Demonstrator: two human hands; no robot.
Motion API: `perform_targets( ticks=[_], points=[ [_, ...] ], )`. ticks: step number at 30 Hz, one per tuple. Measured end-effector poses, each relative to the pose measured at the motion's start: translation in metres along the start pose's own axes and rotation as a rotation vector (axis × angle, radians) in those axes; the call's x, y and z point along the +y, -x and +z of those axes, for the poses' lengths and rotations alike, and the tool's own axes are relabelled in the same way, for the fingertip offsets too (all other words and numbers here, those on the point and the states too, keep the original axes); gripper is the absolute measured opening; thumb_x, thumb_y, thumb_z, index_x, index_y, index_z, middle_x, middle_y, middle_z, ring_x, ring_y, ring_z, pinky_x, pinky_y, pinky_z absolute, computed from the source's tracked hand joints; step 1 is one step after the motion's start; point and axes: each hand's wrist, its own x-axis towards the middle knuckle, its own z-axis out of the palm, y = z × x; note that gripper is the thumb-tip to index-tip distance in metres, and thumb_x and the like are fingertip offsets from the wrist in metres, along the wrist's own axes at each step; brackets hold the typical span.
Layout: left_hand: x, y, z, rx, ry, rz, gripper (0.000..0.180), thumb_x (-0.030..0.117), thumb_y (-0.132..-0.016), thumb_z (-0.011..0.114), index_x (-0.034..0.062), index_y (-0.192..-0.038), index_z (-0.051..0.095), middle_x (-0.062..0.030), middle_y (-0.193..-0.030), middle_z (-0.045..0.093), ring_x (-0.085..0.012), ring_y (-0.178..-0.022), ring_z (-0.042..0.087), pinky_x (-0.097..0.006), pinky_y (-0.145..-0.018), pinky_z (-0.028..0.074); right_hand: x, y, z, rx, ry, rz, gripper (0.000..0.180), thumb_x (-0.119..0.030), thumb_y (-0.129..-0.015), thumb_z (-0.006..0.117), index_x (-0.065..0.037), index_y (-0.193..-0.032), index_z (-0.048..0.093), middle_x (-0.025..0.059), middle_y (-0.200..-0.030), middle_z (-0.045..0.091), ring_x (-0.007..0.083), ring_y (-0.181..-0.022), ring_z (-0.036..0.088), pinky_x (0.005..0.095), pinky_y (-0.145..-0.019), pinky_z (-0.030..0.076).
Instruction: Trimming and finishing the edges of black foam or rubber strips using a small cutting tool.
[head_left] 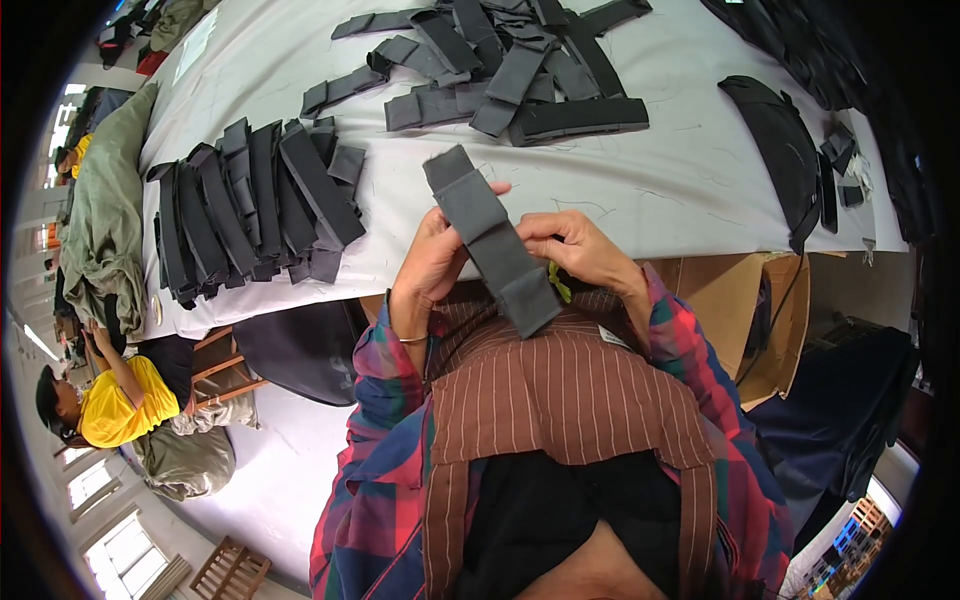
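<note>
A dark grey folded fabric strip [492,240] is held up at a slant over the table's near edge, its frayed end pointing away from me. My left hand [432,252] grips it from the left side, with the fingers behind it and one fingertip showing past its right edge. My right hand [578,248] is closed in a pinch at the strip's right edge. Under the right hand, a small yellow-green thing [559,283] shows partly; its kind cannot be made out. A brown striped apron [570,380] lies just below the strip.
On the white-covered table [400,175], a row of similar strips [255,205] lies left, and a loose heap [500,65] lies at the back. A black curved fabric piece [775,150] is at right. A cardboard box [715,300] stands below; a person in yellow [130,400] sits left.
</note>
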Motion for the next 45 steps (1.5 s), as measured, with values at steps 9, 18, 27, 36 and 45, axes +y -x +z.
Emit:
perform_targets(
  ticks=[9, 18, 27, 36, 45],
  points=[
    [-0.012, -0.002, 0.002, 0.270, -0.019, 0.114, 0.025, 0.008, -0.087, 0.058, 0.0009, -0.111, 0.057, -0.0085, -0.102, 0.062, -0.0175, -0.091, 0.062, -0.032, -0.080, 0.051, 0.000, 0.001, -0.005, 0.362, 0.140, -0.126, 0.027, -0.001, -0.088, 0.052, -0.001, -0.113, 0.064, 0.0034, -0.086, 0.062, 0.0074, -0.083, 0.054, 0.0211, -0.076, 0.043],
    [-0.007, -0.003, 0.007, 0.348, 0.015, 0.180, 0.021, 0.001, -0.081, 0.059, 0.0013, -0.102, 0.057, -0.0051, -0.088, 0.062, -0.0139, -0.076, 0.060, -0.029, -0.060, 0.050, -0.028, 0.022, 0.013, 0.455, 0.552, -0.129, 0.022, -0.009, -0.086, 0.058, -0.005, -0.107, 0.064, 0.0095, -0.087, 0.067, 0.0198, -0.076, 0.062, 0.0290, -0.067, 0.047],
    [-0.017, -0.005, 0.016, 0.315, -0.262, 0.283, 0.019, 0.001, -0.080, 0.063, 0.0026, -0.097, 0.056, -0.0001, -0.084, 0.059, -0.0071, -0.072, 0.052, -0.022, -0.062, 0.043, -0.016, 0.020, 0.027, 0.544, 0.704, 0.065, 0.014, -0.017, -0.084, 0.062, -0.006, -0.092, 0.064, 0.0102, -0.078, 0.066, 0.0293, -0.067, 0.062, 0.0367, -0.059, 0.046],
    [-0.016, -0.002, 0.021, 0.304, -0.275, 0.266, 0.022, 0.001, -0.079, 0.065, 0.0034, -0.099, 0.057, 0.0002, -0.084, 0.060, -0.0064, -0.072, 0.053, -0.021, -0.062, 0.042, -0.012, 0.020, 0.014, 0.433, 0.733, 0.094, 0.012, -0.017, -0.082, 0.063, -0.007, -0.087, 0.064, 0.0106, -0.074, 0.065, 0.0309, -0.066, 0.062, 0.0380, -0.059, 0.046],
    [-0.023, -0.001, 0.013, 0.288, -0.242, 0.254, 0.027, -0.002, -0.078, 0.065, 0.0030, -0.104, 0.058, 0.0010, -0.091, 0.059, -0.0065, -0.081, 0.053, -0.021, -0.072, 0.042, -0.011, 0.023, 0.005, 0.369, 0.685, 0.073, 0.011, -0.016, -0.081, 0.063, -0.006, -0.087, 0.064, 0.0109, -0.077, 0.067, 0.0289, -0.072, 0.064, 0.0359, -0.063, 0.047]
  ],
)
